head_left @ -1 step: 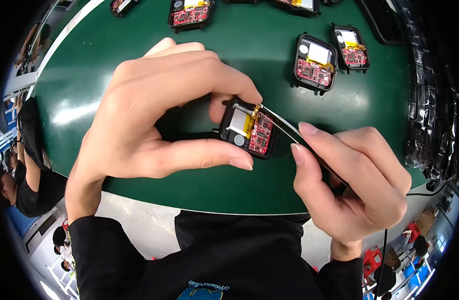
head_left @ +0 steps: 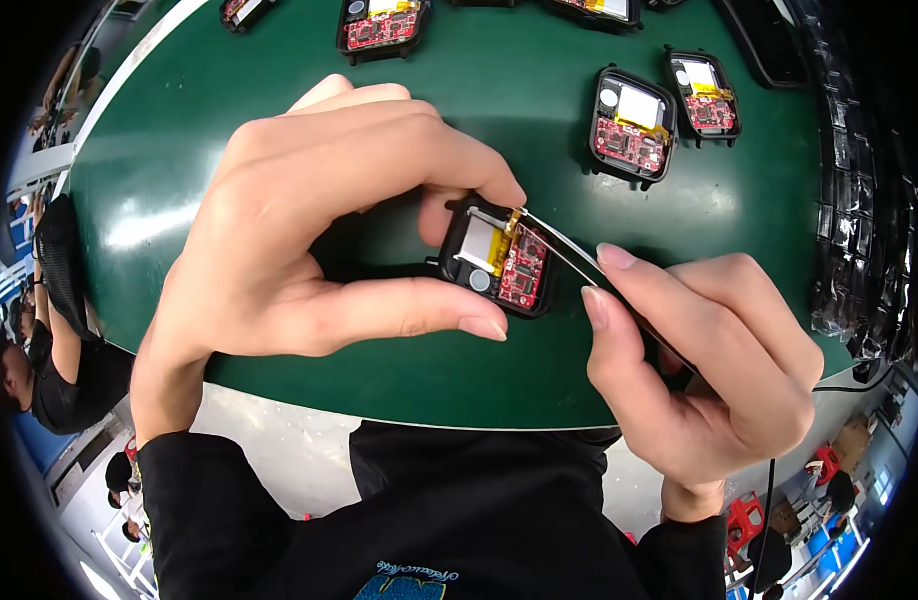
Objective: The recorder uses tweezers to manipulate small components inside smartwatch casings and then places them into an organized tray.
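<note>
Between the thumb and fingers of my left hand (head_left: 299,215) is a small black smartwatch case (head_left: 496,258), tilted and lying open-side up. Inside it show a silver battery (head_left: 478,243) with yellow tape, a red circuit board (head_left: 525,268) and a round silver disc (head_left: 479,281). My right hand (head_left: 704,350) pinches a pair of tweezers (head_left: 565,238) between thumb and forefinger. Their tips reach the case's upper right edge, by the gold-coloured flex strip (head_left: 515,222). Whether the tips grip the strip is too small to tell.
More open watch cases of the same kind lie on the green table (head_left: 459,385): one (head_left: 632,127) and another (head_left: 703,97) at the right, one (head_left: 382,28) at the back. Black plastic-wrapped items (head_left: 847,210) line the right edge. At far left a person (head_left: 64,370) sits.
</note>
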The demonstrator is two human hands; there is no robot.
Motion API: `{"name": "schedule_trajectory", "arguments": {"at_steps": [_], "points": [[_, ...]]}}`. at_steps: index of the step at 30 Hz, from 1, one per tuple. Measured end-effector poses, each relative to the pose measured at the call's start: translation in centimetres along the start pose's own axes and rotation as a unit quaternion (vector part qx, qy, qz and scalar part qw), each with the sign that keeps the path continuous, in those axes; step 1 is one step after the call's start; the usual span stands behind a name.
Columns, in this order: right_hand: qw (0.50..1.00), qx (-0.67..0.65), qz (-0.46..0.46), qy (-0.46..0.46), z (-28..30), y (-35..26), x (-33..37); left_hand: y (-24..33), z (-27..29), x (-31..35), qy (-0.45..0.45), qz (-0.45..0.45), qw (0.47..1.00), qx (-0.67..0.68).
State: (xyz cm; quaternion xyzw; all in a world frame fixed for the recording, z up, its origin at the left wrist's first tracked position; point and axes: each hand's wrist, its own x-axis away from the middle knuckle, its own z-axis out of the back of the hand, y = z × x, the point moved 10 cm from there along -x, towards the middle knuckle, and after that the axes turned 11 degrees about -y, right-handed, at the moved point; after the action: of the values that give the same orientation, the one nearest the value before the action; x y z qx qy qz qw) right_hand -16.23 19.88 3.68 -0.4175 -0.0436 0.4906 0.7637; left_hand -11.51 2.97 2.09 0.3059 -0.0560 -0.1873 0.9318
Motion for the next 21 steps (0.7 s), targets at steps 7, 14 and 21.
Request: {"name": "schedule_trajectory", "arguments": {"at_steps": [7,14,21], "points": [[1.0,-0.009,0.018,0.006,-0.5,0.0,0.1,0.2,0.0,0.0,-0.007,-0.006,1.0,-0.008],[0.999,-0.03,-0.024,-0.015,-0.4,0.5,-0.2,-0.3,0.1,0.0,-0.027,-0.029,0.999,0.015],[0.983,-0.122,-0.134,-0.039,-0.2,2.2,0.0,-0.7,0.1,-0.1,-0.035,-0.045,0.995,0.087]]}}
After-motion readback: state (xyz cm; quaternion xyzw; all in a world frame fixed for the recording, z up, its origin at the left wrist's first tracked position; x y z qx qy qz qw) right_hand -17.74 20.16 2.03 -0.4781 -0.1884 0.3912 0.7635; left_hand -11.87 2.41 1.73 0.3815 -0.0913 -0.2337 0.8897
